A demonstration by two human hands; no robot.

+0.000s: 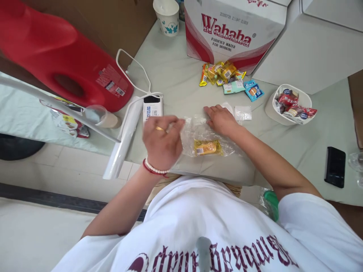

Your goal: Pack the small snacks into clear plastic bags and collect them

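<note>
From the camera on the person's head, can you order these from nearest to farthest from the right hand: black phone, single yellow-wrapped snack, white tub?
From the right hand:
1. Yellow-wrapped snack: just below the hand in the picture, toward the person's body.
2. White tub: off to the right.
3. Black phone: farther right, beyond the forearm.

Left hand [163, 141] just left of frame centre, back up, fingers curled in and tips drawn to the thumb, slightly blurred; left forearm [121, 206] slants up to it from lower left, elbow bent. Right hand [221, 120] right of centre, palm down, fingers loosely extended toward the left; right forearm [269, 160] runs diagonally up-left from the lower right, hands apart, roughly level in frame.
</note>
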